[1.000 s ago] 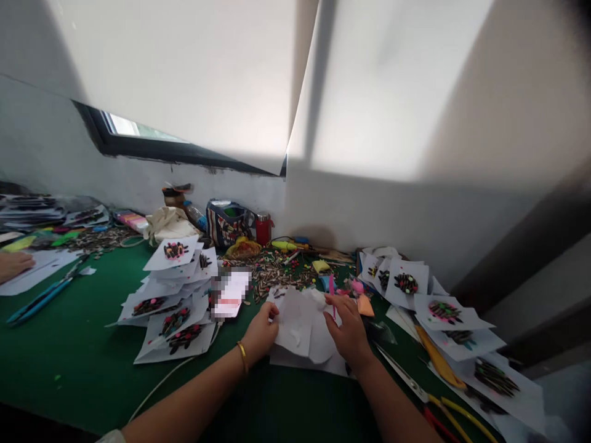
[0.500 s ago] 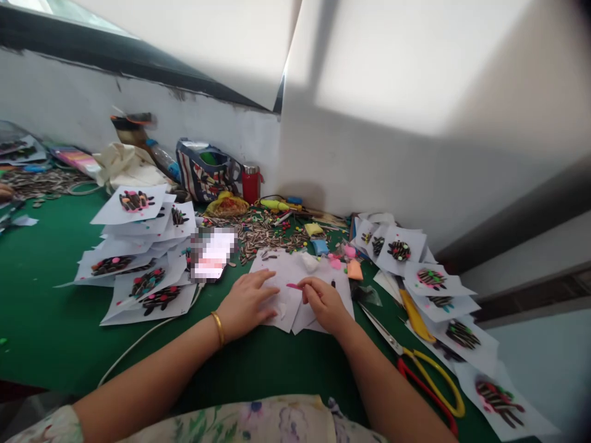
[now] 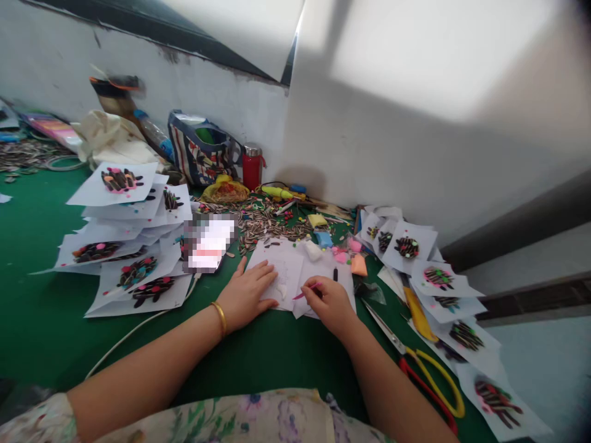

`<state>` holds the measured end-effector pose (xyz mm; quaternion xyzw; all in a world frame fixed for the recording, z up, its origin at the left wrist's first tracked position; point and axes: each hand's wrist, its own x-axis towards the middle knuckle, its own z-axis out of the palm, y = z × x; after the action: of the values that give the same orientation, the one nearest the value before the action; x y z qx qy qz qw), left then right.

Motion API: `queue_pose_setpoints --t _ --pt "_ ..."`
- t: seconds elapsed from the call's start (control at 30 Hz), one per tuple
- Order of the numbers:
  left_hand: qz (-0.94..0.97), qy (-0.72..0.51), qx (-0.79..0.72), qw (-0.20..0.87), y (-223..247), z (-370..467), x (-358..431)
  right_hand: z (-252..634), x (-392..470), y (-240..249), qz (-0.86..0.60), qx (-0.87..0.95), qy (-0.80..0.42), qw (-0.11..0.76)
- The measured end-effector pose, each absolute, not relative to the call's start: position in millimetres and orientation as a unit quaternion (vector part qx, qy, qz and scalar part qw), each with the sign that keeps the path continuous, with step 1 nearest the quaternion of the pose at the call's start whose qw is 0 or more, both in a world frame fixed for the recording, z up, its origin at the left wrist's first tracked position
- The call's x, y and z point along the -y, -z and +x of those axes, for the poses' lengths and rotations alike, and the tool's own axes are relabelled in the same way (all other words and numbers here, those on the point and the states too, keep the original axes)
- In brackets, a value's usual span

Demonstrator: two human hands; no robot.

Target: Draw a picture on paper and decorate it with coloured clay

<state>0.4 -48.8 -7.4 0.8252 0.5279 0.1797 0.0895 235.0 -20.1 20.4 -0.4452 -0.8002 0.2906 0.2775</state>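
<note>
My left hand (image 3: pixel 247 294) lies flat with its fingers spread on the left part of the white paper (image 3: pixel 289 267), holding nothing. A thin pink tool (image 3: pixel 300 296) is pinched between the thumb and fingers of my right hand (image 3: pixel 327 303), low over the paper. Near my left fingertips a small white piece (image 3: pixel 281 289) rests on the sheet. Behind the hands sit lumps of white clay (image 3: pixel 313 250) and pink clay (image 3: pixel 341 255), with an orange packet (image 3: pixel 359 265) to their right. A short black item (image 3: pixel 335 274) lies beyond my right hand.
Stacked papers with striped seed pictures stand left (image 3: pixel 138 231) and right (image 3: pixel 434 277). Red-and-yellow scissors (image 3: pixel 406 351) lie by my right forearm. A cabled phone (image 3: pixel 211 245), loose seeds (image 3: pixel 263 224), a red flask (image 3: pixel 252 167) and a bag (image 3: pixel 201 151) are farther back.
My left hand has flattened onto the paper with its fingers closer together. The pink tool in my right hand has tilted, its tip now lower. The camera view has shifted slightly.
</note>
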Motion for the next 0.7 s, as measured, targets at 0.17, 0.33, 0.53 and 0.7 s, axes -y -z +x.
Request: queue_pose_setpoints --t 0.17,0.33,0.53,0.7 --pt "0.826 -0.210 -0.517 0.077 10 3 52 232 24 -22 -0.414 0.864 -0.210 0.196" --pt "0.823 -0.209 -0.521 0.085 12 4 51 228 27 -18 -0.426 0.836 -0.272 0.214" --pt "0.822 -0.208 -0.523 0.091 13 3 51 222 26 -6 -0.411 0.812 -0.289 0.296" --pt "0.816 -0.204 -0.533 0.095 11 5 52 224 29 -15 -0.432 0.771 -0.247 0.397"
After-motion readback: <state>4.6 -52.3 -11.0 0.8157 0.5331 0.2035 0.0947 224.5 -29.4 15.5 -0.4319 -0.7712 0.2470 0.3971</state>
